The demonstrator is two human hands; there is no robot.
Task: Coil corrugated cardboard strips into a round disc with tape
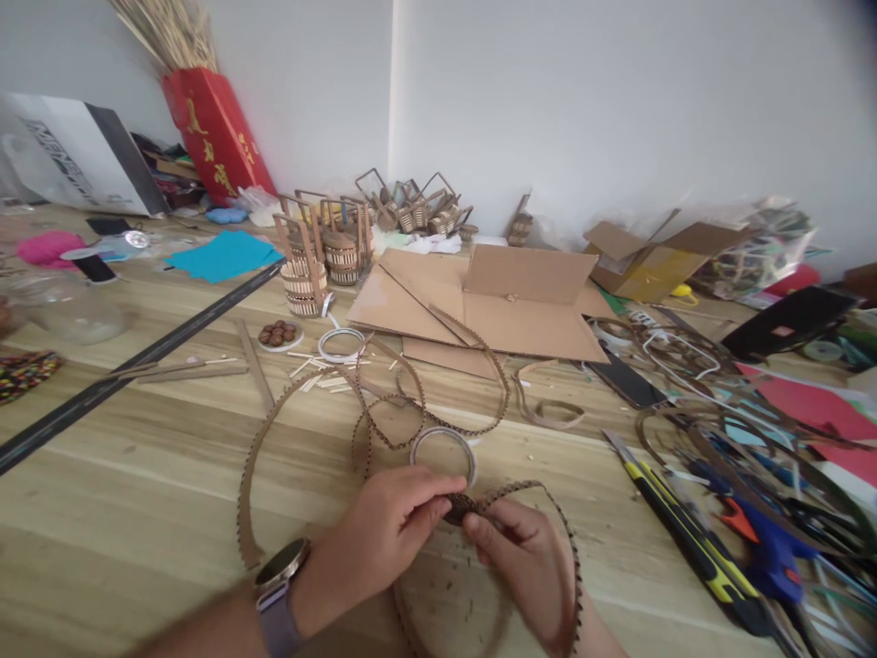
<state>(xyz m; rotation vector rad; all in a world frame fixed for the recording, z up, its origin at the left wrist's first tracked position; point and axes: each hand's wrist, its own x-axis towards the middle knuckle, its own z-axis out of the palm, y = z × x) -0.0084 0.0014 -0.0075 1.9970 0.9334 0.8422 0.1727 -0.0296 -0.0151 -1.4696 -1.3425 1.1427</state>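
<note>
Between both hands is a small dark coil (460,509), tightly wound from a notched brown strip (574,557). My left hand (394,523), with a watch on its wrist, pinches the coil's left side between thumb and fingers. On the other side my right hand (524,553) grips the coil where the strip leaves it. The strip's loose length loops around my right hand. Just beyond the coil lies a roll of tape (443,431). Another notched strip (248,484) curls in wide loops across the table to the left and ahead.
A yellow-black utility knife (692,530) and blue glue gun (774,557) lie at right among tangled strips. Cardboard sheets (417,297) rest ahead. Small wooden buckets (305,279) stand farther back, near a dish of brown beads (280,335). A black strip (143,366) crosses the left side.
</note>
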